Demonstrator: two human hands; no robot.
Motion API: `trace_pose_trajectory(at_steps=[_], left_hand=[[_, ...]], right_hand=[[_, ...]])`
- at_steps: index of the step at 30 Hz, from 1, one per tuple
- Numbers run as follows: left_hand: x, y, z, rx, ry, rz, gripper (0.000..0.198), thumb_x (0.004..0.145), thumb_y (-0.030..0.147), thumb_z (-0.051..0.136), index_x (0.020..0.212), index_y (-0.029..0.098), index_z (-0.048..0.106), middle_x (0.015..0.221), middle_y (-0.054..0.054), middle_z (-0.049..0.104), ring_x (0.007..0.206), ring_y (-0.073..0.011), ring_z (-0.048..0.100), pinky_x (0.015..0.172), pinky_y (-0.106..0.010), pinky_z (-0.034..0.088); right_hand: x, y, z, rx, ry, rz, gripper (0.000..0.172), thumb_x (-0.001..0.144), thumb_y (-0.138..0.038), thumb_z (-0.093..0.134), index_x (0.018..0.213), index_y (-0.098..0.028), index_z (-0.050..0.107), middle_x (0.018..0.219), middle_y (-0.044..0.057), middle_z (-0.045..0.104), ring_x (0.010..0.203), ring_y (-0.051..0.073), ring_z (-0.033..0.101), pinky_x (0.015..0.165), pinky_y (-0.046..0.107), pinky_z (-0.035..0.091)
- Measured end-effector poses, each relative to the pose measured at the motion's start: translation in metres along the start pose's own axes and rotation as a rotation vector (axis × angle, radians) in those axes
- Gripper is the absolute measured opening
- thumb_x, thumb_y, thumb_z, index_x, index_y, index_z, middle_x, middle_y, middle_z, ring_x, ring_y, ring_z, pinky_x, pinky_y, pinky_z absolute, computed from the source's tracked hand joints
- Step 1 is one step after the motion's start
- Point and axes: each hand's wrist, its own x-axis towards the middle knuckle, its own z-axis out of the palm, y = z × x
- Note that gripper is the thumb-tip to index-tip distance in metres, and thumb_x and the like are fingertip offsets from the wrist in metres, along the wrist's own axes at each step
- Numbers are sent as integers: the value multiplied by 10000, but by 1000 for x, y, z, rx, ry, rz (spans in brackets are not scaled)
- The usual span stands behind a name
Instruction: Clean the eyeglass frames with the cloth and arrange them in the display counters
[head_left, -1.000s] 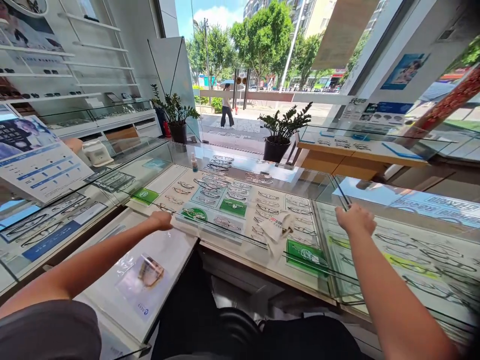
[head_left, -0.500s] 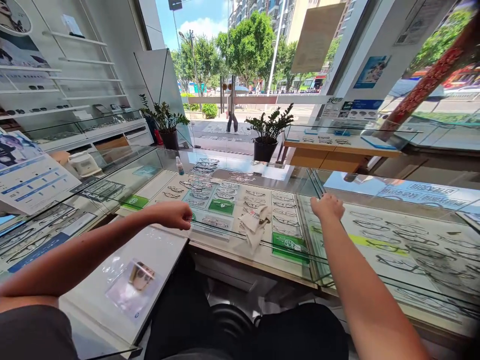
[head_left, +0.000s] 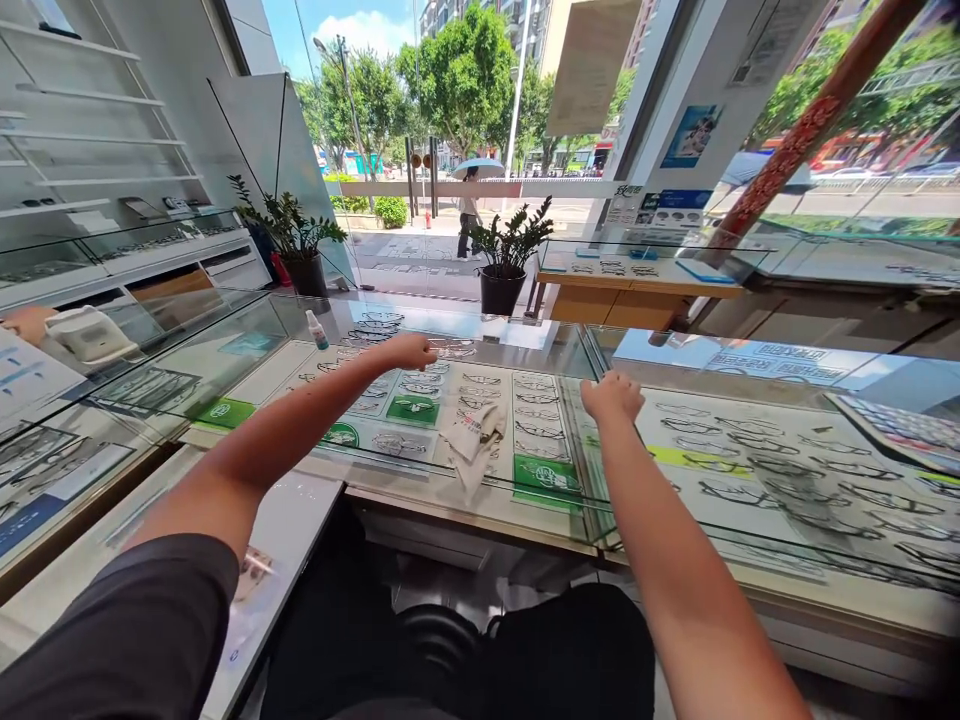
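My left hand (head_left: 411, 350) reaches over the glass showcase (head_left: 525, 345), above its back rows of eyeglasses. The fingers are closed, and what they hold, if anything, is hidden. My right hand (head_left: 613, 397) is at the glass seam between two counter sections, its fingers curled over the edge. Between my arms, a crumpled beige cloth (head_left: 469, 440) lies over the showcase's front part. Eyeglasses (head_left: 541, 415) stand in rows around it, with green cards (head_left: 546, 475) in front. Behind my left forearm a small spray bottle (head_left: 316, 330) stands upright.
Two potted plants (head_left: 502, 285) stand beyond the counter, before the shop window. A wooden display table (head_left: 637, 300) is at the back right. More eyeglasses (head_left: 735, 490) fill the right showcase. A white device (head_left: 90, 335) sits at the left. Outside, a person (head_left: 469, 215) carries an umbrella.
My left hand has moved forward and right over the showcase, from the front edge to the back rows. My right hand stays at the glass seam. The view has turned slightly right.
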Motion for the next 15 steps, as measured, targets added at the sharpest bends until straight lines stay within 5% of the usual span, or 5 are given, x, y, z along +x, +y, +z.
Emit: trace_pose_trajectory(at_steps=[6,11,15], left_hand=[[60,2,11,74,130,-41,473,1029,409,493,1170,120,841,1183,-226,825,1087,-352,750,926,-395,549],[90,1,17,133,163,131,439,967,393,660,1356,207,737,1435,-167,756,1405,-367,590,1178,-444,427],[109,0,25,169,118,156,501,878,388,765,1334,190,700,1363,-187,767,1363,-394,591,1183,-489,401]], right_hand=[[-6,-4,-5,-21,-5,9,632,1076,-464,450,1509,-28,593,1603,300,581,1484,455,524,1221,578,453],[-8,-6,-8,-35,-23,15,639,1086,-481,434,1525,-41,581,1613,291,570,1479,445,529,1217,568,456],[-7,-6,-8,-37,-33,19,633,1087,-481,423,1523,-52,583,1613,286,566,1490,442,516,1222,563,451]])
